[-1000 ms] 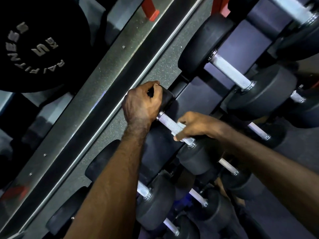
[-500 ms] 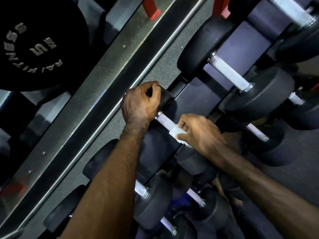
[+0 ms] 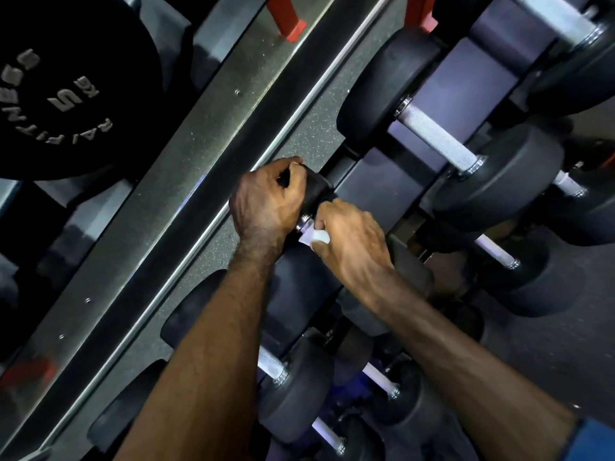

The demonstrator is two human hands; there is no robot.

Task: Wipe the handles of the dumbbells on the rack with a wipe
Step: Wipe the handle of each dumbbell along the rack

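Head view. Left hand (image 3: 266, 202): grip curled round black rubber end of small dumbbell (image 3: 316, 191) on dark tiered rack (image 3: 382, 191). Right hand (image 3: 352, 241): grip pinching white folded wipe (image 3: 314, 236) against handle, beside that end. Black weight plate (image 3: 50, 94) upper left.

- A gym: black dumbbells (image 3: 449, 141) with metal handles sit in rows on a rack (image 3: 466, 78) at the right.
- A black weight plate (image 3: 60, 94) lettered "FITNESS" fills the upper left.
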